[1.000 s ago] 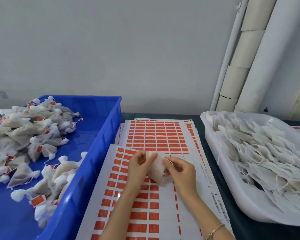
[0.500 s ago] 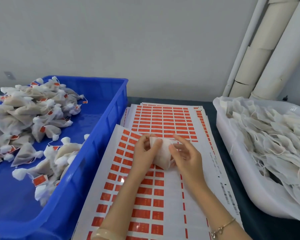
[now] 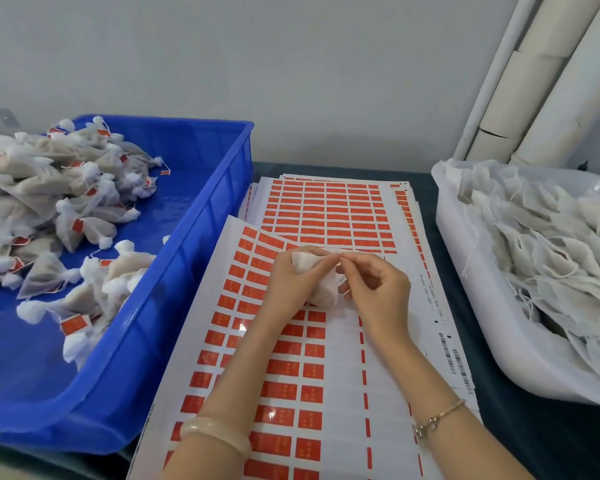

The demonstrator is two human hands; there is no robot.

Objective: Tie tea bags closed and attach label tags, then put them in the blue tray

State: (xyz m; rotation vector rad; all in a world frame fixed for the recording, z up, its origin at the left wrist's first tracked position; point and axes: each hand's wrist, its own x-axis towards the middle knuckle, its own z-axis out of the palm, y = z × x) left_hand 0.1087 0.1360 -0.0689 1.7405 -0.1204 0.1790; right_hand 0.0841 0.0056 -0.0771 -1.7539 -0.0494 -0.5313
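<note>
I hold one white tea bag [image 3: 321,284] above the sheets of red label stickers [image 3: 312,344] in the middle of the table. My left hand [image 3: 293,282] grips the bag's upper part with fingers curled round it. My right hand [image 3: 378,289] pinches the bag's top edge or its string between thumb and forefinger; the string itself is too thin to make out. The blue tray [image 3: 201,237] stands at the left with a heap of tied, tagged tea bags [image 3: 49,209].
A white tub [image 3: 471,299] at the right is full of untied tea bags [image 3: 548,244] with loose strings. More sticker sheets [image 3: 329,209] lie stacked behind the front one. Pale pipes [image 3: 534,81] rise in the back right corner against a grey wall.
My hands stay on the tea bag above the sticker sheet. My right hand's fingers have moved from the bag's side up to its top edge. The view has tilted downward.
</note>
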